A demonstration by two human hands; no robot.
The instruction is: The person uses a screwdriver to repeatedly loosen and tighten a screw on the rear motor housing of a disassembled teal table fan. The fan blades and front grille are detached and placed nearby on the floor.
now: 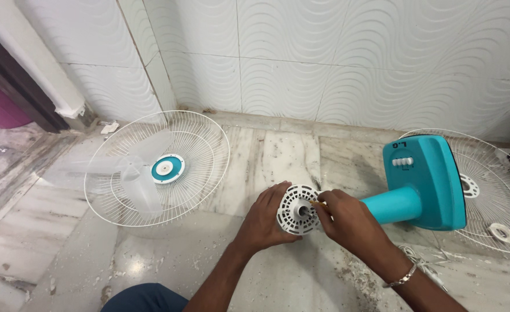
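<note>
Grip: left hand (264,218) closed around the rim of the motor housing (297,209); right hand (347,218) pinched shut on a thin yellow-tipped tool (318,204), apparently a screwdriver, its tip at the housing's face. Both sit at lower centre of the frame.

Step in hand: judged to be work on a fastener at the front of the motor housing, with the fan already stripped of guard and blades.

Next move calls for: a steady left hand against the turning, and the tool held square to the face; the fastener itself is hidden.

Floor (278,150): polished stone slabs, mottled grey-white, gritty with debris at lower right.

Front guard (203,150): round dome of thin white wire, centre left, lying on the floor over the translucent blades (133,173), with a teal and white hub cap (167,168).

Rear guard (497,190): white wire disc, right edge.

Fan body (425,182): smooth teal plastic, boxy base with a cylindrical neck, lying on its side.

Motor housing: white plastic disc, slotted with vents, at the neck's end.

Bracelet (405,277): metal links, right wrist.
</note>
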